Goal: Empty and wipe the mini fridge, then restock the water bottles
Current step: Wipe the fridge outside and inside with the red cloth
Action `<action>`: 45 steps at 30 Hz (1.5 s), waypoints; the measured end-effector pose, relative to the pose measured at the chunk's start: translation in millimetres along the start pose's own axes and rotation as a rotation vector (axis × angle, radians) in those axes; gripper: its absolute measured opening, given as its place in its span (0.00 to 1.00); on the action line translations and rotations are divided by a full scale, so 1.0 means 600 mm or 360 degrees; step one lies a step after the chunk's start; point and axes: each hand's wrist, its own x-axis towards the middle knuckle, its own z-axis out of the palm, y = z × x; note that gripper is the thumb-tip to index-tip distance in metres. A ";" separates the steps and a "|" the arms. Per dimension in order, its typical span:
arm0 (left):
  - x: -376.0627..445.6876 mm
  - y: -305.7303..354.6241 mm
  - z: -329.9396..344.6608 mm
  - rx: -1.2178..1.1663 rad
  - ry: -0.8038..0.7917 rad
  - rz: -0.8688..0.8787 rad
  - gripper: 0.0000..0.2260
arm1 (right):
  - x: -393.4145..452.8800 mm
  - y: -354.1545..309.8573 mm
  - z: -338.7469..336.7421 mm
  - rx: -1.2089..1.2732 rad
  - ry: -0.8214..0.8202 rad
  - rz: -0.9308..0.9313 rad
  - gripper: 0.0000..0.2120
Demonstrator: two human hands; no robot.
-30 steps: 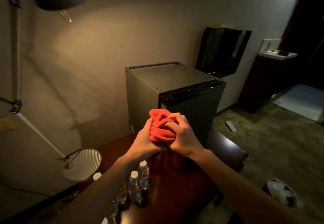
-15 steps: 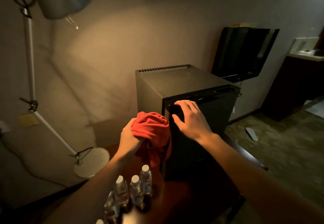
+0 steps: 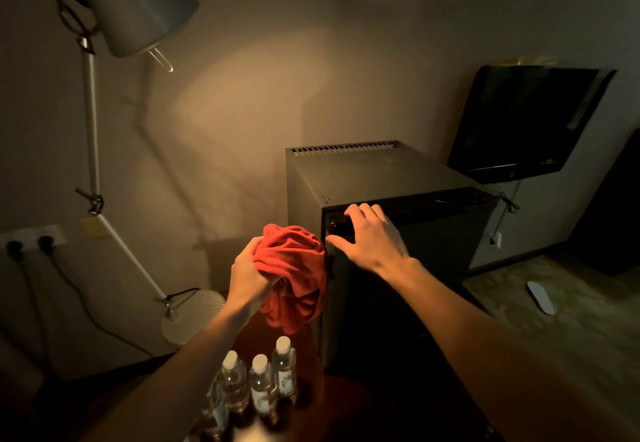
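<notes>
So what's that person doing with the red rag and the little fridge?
The person's right hand rests on the top edge of the mini fridge door, which looks shut. The left hand grips a bunched red cloth beside it. Water bottles stand on the dark table in front, outside the fridge.

The dark reddish-brown table carries the fridge at its far end and a cluster of capped bottles standing upright near its left edge. The round lamp base appears to rest further left; the surface beneath is too dark to tell.
</notes>
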 end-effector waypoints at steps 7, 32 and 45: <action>-0.025 0.012 0.015 0.0012 -0.0043 -0.0050 0.17 | -0.005 -0.001 -0.009 0.0076 -0.0058 -0.0019 0.25; -0.175 0.065 0.071 0.0231 -0.0327 0.0282 0.15 | -0.349 -0.084 -0.062 -0.0445 -0.0215 0.0208 0.24; -0.185 0.058 0.141 0.0935 -0.0438 0.0549 0.14 | -0.379 0.015 -0.022 -0.0959 -0.0534 0.0678 0.36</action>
